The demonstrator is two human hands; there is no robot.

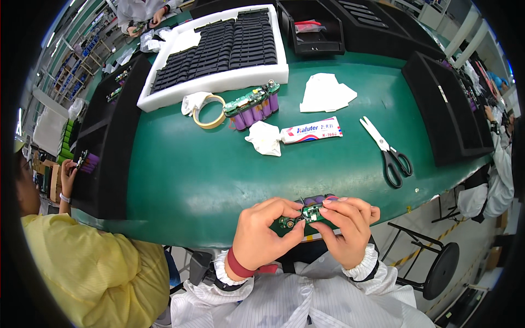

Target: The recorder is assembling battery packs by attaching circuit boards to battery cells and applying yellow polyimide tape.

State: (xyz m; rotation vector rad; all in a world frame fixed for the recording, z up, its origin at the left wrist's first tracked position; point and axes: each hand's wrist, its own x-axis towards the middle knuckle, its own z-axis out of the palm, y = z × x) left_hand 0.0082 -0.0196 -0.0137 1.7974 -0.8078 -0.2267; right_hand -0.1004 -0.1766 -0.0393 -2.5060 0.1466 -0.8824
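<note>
Near the front edge of the green table, both my hands hold a battery pack (313, 214) with a green circuit board on top and purple cells behind it. My left hand (262, 229) pinches its left end between thumb and forefinger. The fingers and thumb of my right hand (349, 225) close on its right part. My fingers hide much of the board. Farther back stands a second battery pack (252, 108) with purple cells. Beside it are a white and red tube (313, 131), a crumpled white cloth (264, 139) and a roll of tape (210, 112).
Scissors (386, 152) with black handles lie to the right, with a white sheet (327, 93) farther back. A white foam tray (216, 86) holds rows of black parts. Black shelf units (112, 158) border the table. At left, a person in yellow (90, 268) handles another pack.
</note>
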